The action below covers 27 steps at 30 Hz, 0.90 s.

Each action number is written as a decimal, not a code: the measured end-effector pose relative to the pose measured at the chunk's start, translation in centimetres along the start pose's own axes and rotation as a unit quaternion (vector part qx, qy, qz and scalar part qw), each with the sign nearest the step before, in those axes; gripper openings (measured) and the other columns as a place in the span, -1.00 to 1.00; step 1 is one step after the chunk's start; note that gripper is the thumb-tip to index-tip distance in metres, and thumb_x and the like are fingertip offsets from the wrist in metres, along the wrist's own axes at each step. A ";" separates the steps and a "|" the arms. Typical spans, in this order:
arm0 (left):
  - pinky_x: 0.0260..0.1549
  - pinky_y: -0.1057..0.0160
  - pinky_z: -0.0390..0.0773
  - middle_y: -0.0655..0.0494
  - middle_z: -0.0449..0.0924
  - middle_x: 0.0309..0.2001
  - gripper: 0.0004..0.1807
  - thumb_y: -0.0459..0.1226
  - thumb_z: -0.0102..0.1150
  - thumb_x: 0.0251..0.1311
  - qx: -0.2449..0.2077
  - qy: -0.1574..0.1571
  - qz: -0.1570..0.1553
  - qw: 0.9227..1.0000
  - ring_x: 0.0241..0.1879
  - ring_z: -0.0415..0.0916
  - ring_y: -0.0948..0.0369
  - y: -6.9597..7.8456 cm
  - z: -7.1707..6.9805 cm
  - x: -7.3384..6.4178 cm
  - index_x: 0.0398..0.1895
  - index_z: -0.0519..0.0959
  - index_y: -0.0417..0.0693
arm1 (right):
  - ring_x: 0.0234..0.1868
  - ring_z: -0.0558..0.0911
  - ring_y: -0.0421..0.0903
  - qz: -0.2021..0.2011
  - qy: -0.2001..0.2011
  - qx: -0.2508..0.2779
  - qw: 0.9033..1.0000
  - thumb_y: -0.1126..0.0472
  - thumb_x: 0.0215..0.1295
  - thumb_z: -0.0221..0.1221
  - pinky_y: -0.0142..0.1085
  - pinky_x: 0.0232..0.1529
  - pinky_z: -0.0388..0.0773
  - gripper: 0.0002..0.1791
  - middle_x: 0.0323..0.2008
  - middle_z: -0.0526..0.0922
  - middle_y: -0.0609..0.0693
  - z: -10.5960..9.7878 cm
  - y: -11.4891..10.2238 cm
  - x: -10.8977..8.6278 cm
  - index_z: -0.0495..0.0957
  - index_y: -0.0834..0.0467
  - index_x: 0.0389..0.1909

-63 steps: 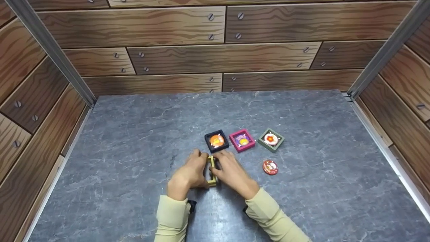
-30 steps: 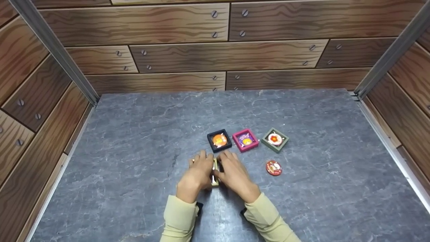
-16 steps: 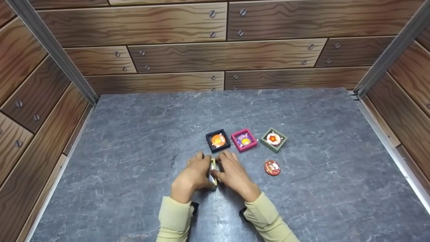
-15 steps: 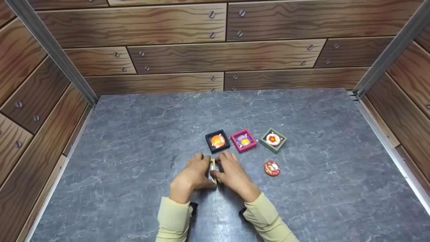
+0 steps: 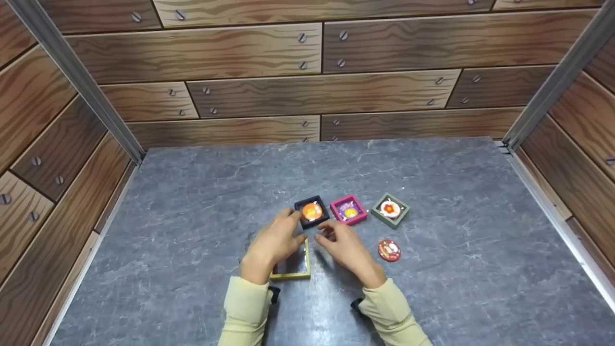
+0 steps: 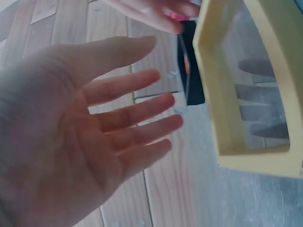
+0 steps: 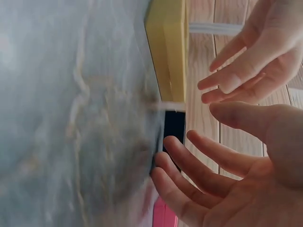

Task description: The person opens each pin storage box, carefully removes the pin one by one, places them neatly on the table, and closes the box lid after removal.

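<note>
A square yellow display frame (image 5: 290,276) with a clear film window lies on the grey table, partly hidden under my left hand (image 5: 274,242). In the left wrist view, that hand (image 6: 104,118) is spread, palm showing, with its fingertips apart from the yellow frame (image 6: 255,163). My right hand (image 5: 348,247) hovers right of the frame's far corner, fingers loosely bent and holding nothing. From the right wrist view, the side of the yellow frame (image 7: 170,52) shows beyond my right hand's fingers (image 7: 199,175). A red round badge (image 5: 389,250) lies to the right of this hand.
Beyond the hands sit three small display frames, each with a round badge inside: a black one (image 5: 314,224), a pink one (image 5: 354,222) and a green one (image 5: 384,221). Wood-plank-patterned walls (image 5: 254,53) enclose the table's back and sides.
The hands were gripping the yellow frame between them, with only a narrow strip of it showing. Now they have let go and moved apart, and more of the frame shows.
</note>
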<state>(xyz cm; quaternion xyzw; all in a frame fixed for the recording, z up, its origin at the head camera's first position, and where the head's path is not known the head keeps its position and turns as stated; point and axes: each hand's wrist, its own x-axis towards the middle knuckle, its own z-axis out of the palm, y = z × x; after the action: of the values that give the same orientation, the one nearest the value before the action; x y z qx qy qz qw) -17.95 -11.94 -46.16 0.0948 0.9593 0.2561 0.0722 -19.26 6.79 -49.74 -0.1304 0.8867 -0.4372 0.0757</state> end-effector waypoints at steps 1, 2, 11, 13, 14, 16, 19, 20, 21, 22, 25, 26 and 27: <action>0.32 -0.17 0.61 -0.16 0.49 0.40 -0.42 -0.19 0.33 0.41 0.006 0.002 0.005 1.000 0.35 0.54 -0.11 0.1 0.0 0.4 0.44 0.49 -0.13 | -0.14 0.73 0.00 0.009 0.004 0.004 1.000 0.22 0.40 0.31 -0.02 0.05 0.72 -0.69 -0.14 0.77 0.15 -0.4 0.1 0.1 0.67 0.29 0.07; 0.35 -0.17 0.60 -0.17 0.48 0.41 -0.41 -0.19 0.34 0.40 0.011 0.004 0.009 1.000 0.37 0.53 -0.11 0.2 0.1 0.9 0.44 0.48 -0.13 | -0.14 0.73 -0.01 0.015 0.009 0.008 1.000 0.22 0.40 0.31 -0.03 0.04 0.73 -0.69 -0.14 0.77 0.14 -0.7 0.1 0.2 0.68 0.28 0.07; 0.33 -0.12 0.61 -0.19 0.49 0.35 -0.45 -0.24 0.37 0.34 0.061 0.007 0.039 0.997 0.33 0.51 -0.11 0.7 0.4 4.4 0.35 0.49 -0.17 | -0.26 0.73 -0.08 0.044 0.050 0.015 0.998 0.20 0.38 0.32 -0.17 -0.11 0.72 -0.63 -0.20 0.79 0.12 -2.2 1.0 0.5 0.67 0.28 0.14; 0.40 -0.10 0.56 -0.21 0.46 0.39 -0.38 -0.23 0.38 0.35 0.077 0.000 0.036 0.996 0.38 0.48 -0.13 0.9 0.6 5.1 0.42 0.43 -0.17 | -0.34 0.69 -0.12 0.053 0.047 0.024 0.997 0.22 0.39 0.31 -0.26 -0.22 0.68 -0.61 -0.23 0.78 0.12 -2.3 1.2 0.6 0.65 0.31 0.17; 0.45 -0.09 0.52 -0.23 0.44 0.42 -0.33 -0.21 0.39 0.34 0.085 -0.003 0.033 0.996 0.41 0.46 -0.13 0.9 0.7 5.4 0.46 0.40 -0.17 | -0.38 0.68 -0.14 0.057 0.046 0.029 0.997 0.22 0.39 0.31 -0.30 -0.28 0.66 -0.59 -0.24 0.77 0.12 -2.3 1.2 0.6 0.64 0.32 0.19; 0.51 -0.07 0.45 -0.26 0.42 0.45 -0.24 -0.19 0.41 0.33 0.098 -0.006 0.030 0.995 0.44 0.43 -0.15 1.1 1.0 5.8 0.53 0.33 -0.18 | -0.45 0.66 -0.16 0.066 0.041 0.039 0.996 0.22 0.41 0.30 -0.36 -0.39 0.60 -0.55 -0.27 0.76 0.11 -2.3 1.3 0.6 0.60 0.34 0.23; 0.50 -0.07 0.46 -0.26 0.44 0.43 -0.19 -0.19 0.43 0.31 0.103 -0.010 0.024 0.994 0.43 0.44 -0.15 1.2 1.6 6.2 0.56 0.30 -0.17 | -0.52 0.66 -0.17 0.077 0.032 0.051 0.995 0.21 0.42 0.30 -0.39 -0.48 0.55 -0.49 -0.31 0.74 0.08 -2.1 1.5 0.4 0.55 0.35 0.31; 0.49 -0.08 0.48 -0.26 0.45 0.41 -0.20 -0.20 0.44 0.30 0.102 -0.010 0.022 0.994 0.41 0.45 -0.15 1.2 1.8 6.3 0.54 0.31 -0.17 | -0.52 0.66 -0.17 0.078 0.029 0.053 0.995 0.20 0.43 0.30 -0.39 -0.50 0.54 -0.48 -0.32 0.74 0.07 -2.1 1.5 0.4 0.53 0.35 0.32; 0.46 -0.08 0.50 -0.25 0.48 0.38 -0.23 -0.22 0.44 0.29 0.100 -0.009 0.021 0.995 0.39 0.47 -0.14 1.2 1.9 6.3 0.50 0.33 -0.17 | -0.52 0.66 -0.17 0.078 0.027 0.056 0.995 0.20 0.43 0.29 -0.39 -0.49 0.54 -0.47 -0.33 0.74 0.06 -2.0 1.5 0.4 0.52 0.35 0.33; 0.44 -0.08 0.52 -0.24 0.50 0.35 -0.26 -0.23 0.45 0.28 0.099 -0.008 0.020 0.995 0.37 0.49 -0.13 1.2 2.1 6.4 0.47 0.35 -0.16 | -0.53 0.66 -0.17 0.076 0.025 0.059 0.995 0.21 0.43 0.29 -0.39 -0.49 0.54 -0.47 -0.34 0.74 0.06 -1.9 1.5 0.4 0.52 0.36 0.33; 0.41 -0.06 0.55 -0.21 0.55 0.28 -0.34 -0.28 0.45 0.26 0.098 -0.003 0.021 0.995 0.32 0.52 -0.11 1.1 2.3 6.7 0.38 0.39 -0.16 | -0.52 0.68 -0.13 0.072 0.017 0.069 0.995 0.22 0.44 0.28 -0.38 -0.47 0.54 -0.47 -0.35 0.75 0.08 -1.8 1.6 0.4 0.51 0.38 0.33; 0.40 -0.06 0.55 -0.21 0.56 0.27 -0.35 -0.29 0.44 0.26 0.098 -0.001 0.023 0.995 0.32 0.53 -0.11 1.1 2.3 6.8 0.37 0.40 -0.16 | -0.51 0.69 -0.12 0.071 0.016 0.070 0.995 0.22 0.44 0.28 -0.38 -0.46 0.55 -0.47 -0.35 0.76 0.09 -1.8 1.6 0.5 0.51 0.39 0.33; 0.40 -0.05 0.56 -0.21 0.57 0.26 -0.37 -0.29 0.44 0.26 0.098 0.002 0.027 0.995 0.31 0.54 -0.11 1.1 2.3 6.9 0.35 0.40 -0.16 | -0.50 0.70 -0.10 0.070 0.015 0.070 0.995 0.23 0.44 0.28 -0.38 -0.45 0.55 -0.47 -0.35 0.76 0.10 -1.8 1.6 0.6 0.51 0.39 0.33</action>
<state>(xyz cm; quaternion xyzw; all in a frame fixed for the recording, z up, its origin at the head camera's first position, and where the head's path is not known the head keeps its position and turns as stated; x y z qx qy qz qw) -24.01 -8.41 -48.21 0.1264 0.9771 0.1625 0.0537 -20.51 8.96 -49.96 -0.0554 0.8617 -0.4939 0.1017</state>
